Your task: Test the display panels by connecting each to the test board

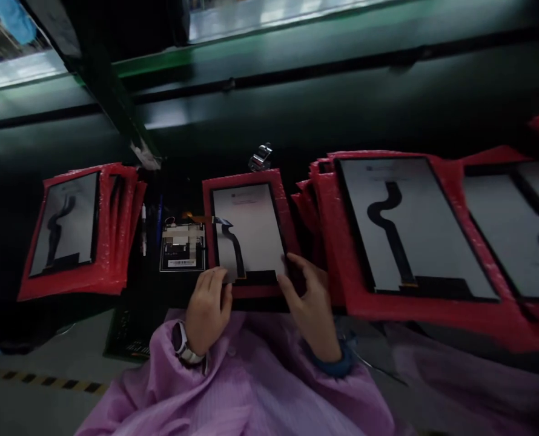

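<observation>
A phone display panel [249, 227] lies in a red foam sleeve [251, 181] at the middle of the dark bench, and a black flex cable [233, 248] runs down its pale film. My left hand [208, 309] grips the panel's lower left edge, with a smartwatch [183, 343] on that wrist. My right hand [308, 303] holds the lower right corner, its fingers curled over the edge. Lilac smock sleeves cover both forearms. The part of the panel under my fingers is hidden.
Stacks of red-sleeved display panels [83, 230] stand left, with more [410, 230] to the right. A small circuit board [182, 247], two pens [159, 218] and a metal clip [260, 157] sit nearby. Hazard tape [42, 380] marks the floor.
</observation>
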The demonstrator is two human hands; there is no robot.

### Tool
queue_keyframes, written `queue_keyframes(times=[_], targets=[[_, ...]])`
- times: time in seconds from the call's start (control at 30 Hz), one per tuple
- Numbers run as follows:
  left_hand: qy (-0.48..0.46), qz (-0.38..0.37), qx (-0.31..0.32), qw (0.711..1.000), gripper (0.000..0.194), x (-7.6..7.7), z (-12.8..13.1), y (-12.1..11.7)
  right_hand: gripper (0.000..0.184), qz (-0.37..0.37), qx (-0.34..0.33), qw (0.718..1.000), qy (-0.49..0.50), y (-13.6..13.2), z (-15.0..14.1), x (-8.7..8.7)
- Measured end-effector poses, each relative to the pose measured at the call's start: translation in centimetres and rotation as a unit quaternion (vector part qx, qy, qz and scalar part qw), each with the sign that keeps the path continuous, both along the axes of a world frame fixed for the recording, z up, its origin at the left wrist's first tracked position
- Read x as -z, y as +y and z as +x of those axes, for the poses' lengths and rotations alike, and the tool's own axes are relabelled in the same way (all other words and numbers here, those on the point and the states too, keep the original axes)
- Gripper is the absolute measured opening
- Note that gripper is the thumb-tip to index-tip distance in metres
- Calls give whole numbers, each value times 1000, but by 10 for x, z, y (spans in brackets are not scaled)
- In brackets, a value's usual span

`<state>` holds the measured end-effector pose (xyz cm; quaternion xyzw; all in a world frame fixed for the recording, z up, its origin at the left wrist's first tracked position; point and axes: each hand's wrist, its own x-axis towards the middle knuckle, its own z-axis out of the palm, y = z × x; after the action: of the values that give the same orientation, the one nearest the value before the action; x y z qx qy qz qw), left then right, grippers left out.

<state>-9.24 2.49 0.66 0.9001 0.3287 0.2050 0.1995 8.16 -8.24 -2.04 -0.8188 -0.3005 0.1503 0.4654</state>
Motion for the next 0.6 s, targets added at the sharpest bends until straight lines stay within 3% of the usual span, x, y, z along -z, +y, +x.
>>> queue_keyframes(times=[0.17,0.3,0.43,0.53,0.6], targets=[[-8,-35,6,999,23,-6,-3,5,42,54,-13,991,120,-4,4,-22],[-9,-92,1,996,26,-14,-8,7,36,118,-1,991,63,-1,-10,-50],[-30,-209,-29,977,23,-30,-13,25,33,208,-35,978,-3,17,-37,-74],[-184,-221,-101,952,24,-47,-5,47,38,244,-104,962,-58,39,-57,-87],[-332,-247,-103,904,30,-57,4,61,40,257,-156,950,-80,52,-68,-91]])
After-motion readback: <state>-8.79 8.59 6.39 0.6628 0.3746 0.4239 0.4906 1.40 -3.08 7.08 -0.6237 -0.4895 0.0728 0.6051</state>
